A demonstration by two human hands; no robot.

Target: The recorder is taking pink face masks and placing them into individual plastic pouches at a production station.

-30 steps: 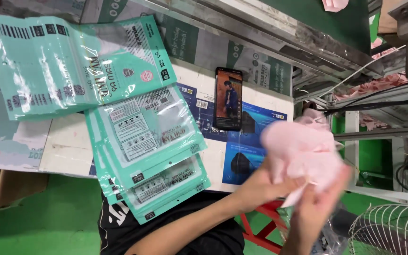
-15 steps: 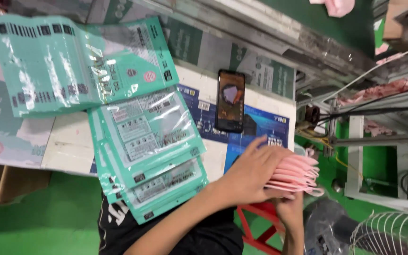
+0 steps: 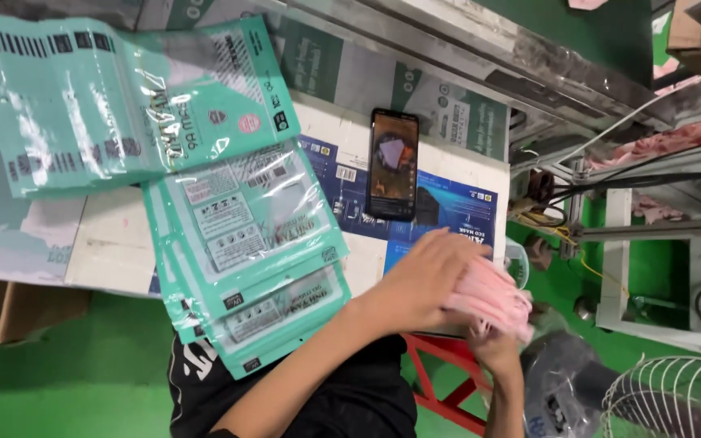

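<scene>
Two hands close on a stack of pink face masks at the desk's near edge, just below the black phone. The left hand lies flat over the stack, fingers loosely curled and pressing down, forearm slanting in from below the phone. The right hand cups the stack from underneath, forearm rising nearly straight. Left of the phone, teal packaging pouches fan across the desk.
</scene>
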